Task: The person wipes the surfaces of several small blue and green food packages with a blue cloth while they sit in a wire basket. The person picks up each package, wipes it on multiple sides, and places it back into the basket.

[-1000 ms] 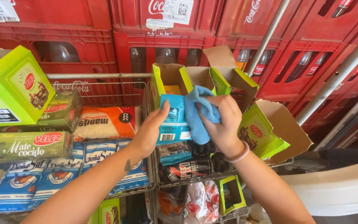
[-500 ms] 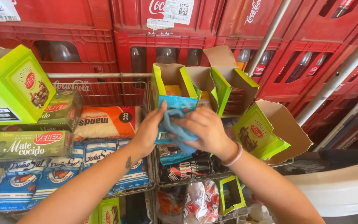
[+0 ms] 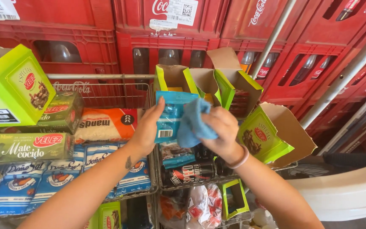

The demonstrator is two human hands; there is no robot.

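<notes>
Now wiping: right hand clenched on blue cloth, pressed against teal packet at center, where half a second ago bunched lower. Left hand grasping packet's left edge, held above wire basket; green cartons at 12 o'clock.

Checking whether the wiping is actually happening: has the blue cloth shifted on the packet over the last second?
Yes. The blue cloth in the right hand dipped lower, then came back up, judged against the open green carton behind it.
</notes>
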